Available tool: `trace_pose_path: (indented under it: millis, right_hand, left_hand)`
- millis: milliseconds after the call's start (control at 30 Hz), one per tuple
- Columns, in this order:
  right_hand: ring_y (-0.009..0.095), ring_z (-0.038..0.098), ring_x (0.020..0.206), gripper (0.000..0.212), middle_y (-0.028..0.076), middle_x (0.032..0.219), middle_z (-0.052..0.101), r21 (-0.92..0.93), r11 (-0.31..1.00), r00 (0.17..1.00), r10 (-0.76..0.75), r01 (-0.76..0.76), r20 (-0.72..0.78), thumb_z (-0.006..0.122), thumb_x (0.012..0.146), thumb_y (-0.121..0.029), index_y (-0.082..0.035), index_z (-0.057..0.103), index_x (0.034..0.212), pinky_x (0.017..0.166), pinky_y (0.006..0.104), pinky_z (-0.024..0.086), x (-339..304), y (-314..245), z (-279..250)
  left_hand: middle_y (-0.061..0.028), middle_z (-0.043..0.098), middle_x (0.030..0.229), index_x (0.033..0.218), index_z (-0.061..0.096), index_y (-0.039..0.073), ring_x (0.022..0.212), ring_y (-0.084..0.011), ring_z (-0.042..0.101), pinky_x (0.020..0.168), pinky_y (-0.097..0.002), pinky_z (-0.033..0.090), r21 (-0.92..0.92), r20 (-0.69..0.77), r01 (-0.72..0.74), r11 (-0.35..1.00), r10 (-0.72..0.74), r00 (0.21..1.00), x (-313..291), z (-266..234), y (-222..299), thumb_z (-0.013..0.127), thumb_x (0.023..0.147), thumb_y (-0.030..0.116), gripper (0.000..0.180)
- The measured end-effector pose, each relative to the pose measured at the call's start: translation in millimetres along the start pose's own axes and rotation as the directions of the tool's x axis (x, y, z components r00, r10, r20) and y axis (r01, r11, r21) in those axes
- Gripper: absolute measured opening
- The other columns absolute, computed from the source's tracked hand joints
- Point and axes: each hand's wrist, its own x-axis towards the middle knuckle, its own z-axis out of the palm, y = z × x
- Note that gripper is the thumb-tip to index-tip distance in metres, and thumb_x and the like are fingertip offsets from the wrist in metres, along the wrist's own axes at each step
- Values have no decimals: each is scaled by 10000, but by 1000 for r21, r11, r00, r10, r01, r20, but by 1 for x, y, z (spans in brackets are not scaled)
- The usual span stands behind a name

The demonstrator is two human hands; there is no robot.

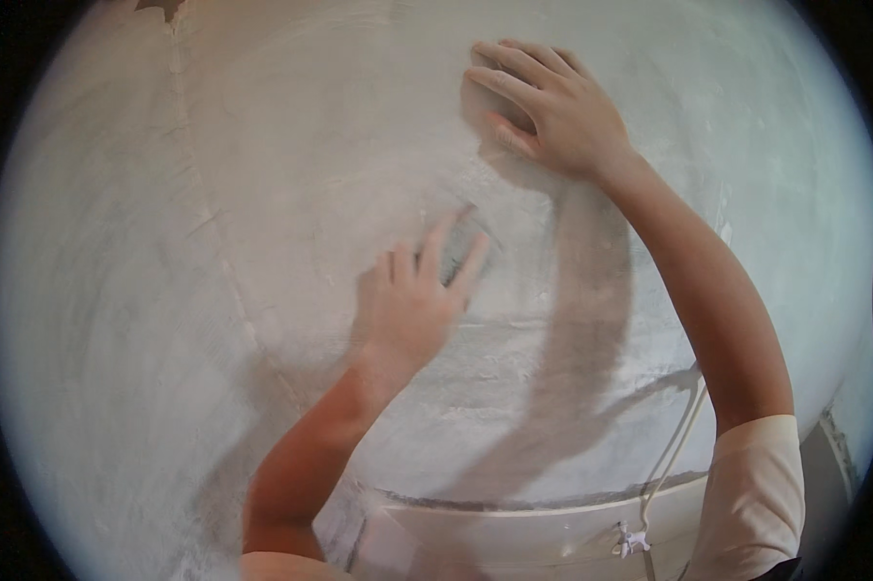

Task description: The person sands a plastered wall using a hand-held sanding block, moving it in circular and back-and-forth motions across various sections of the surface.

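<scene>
A pale grey plastered wall (339, 155) fills most of the view. My left hand (412, 305), slightly smeared by motion, presses a dark grey flat piece (465, 247) against it. This piece looks like a small sheet or pad of sandpaper; the fingers lie over it and cover much of it. Higher up and to the right, my right hand (562, 111) rests against the wall with its fingers stretched out and thumb apart. A dark patch between thumb and fingers looks like shadow, and I see nothing held there.
A rough seam (225, 266) runs down the wall at the left. Below, a ledge of pale panels (543, 528) crosses the lower edge. A white cord (673, 445) hangs beside my right arm to a small white fitting (634, 539). Both arms throw shadows on the plaster.
</scene>
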Motion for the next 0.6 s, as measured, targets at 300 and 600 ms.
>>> trace_pose_path:
  millis: [300,600]
  right_hand:
    - [226,537,1447,460,-18,1575,590,-50,997,998,58,-58,-12,745,974,-281,-218,680,1425,1201,434,457,-7,-1,7]
    - [222,603,1351,391,-12,1468,644,-45,999,997,21,-25,-73,704,996,-305,-214,675,1375,1171,418,473,-14,1,13]
  left_hand:
    - [-166,559,1527,1552,606,224,1213,-387,557,1055,-521,462,66,-27,110,992,-108,994,27,-22,-19,752,945,293,628]
    - [-155,589,1515,1511,651,198,1314,-409,538,1154,-533,394,-18,49,157,987,-156,987,33,-31,-11,773,942,286,589]
